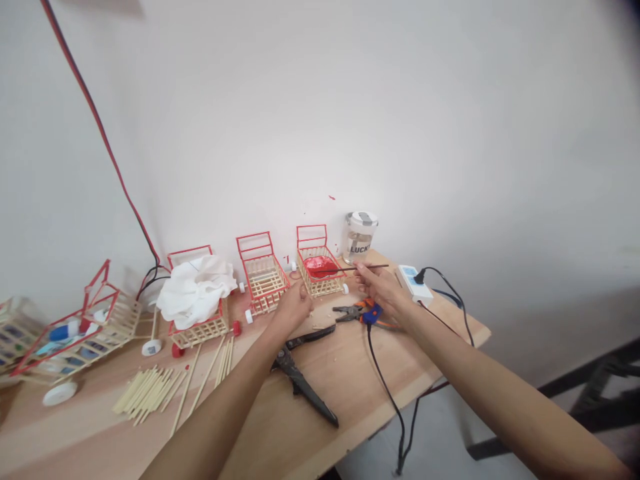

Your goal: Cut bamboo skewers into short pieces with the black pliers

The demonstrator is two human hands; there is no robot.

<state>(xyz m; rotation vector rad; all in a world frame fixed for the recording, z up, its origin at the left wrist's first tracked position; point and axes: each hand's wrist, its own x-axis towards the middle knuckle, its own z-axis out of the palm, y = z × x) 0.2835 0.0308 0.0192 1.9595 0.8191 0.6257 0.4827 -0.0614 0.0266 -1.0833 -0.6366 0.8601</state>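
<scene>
My right hand (379, 288) pinches a thin dark stick (357, 268) that reaches left over a small wooden cart (320, 272) with a red-filled basket. My left hand (294, 308) is closed in a loose fist just in front of that cart, beside another red-trimmed stick cart (263, 277); what its fingers hold is hidden. Black shears (300, 373) lie on the wooden table (350, 400) under my left forearm. Orange and blue pliers (363, 312) rest under my right hand.
A clear jar (359, 237) stands by the wall. A white power strip (415, 283) with black cables sits at the right edge. Further left are a cart holding white cloth (196, 290), a larger stick model (75, 330), loose bamboo sticks (150, 390) and a red wire (100, 133).
</scene>
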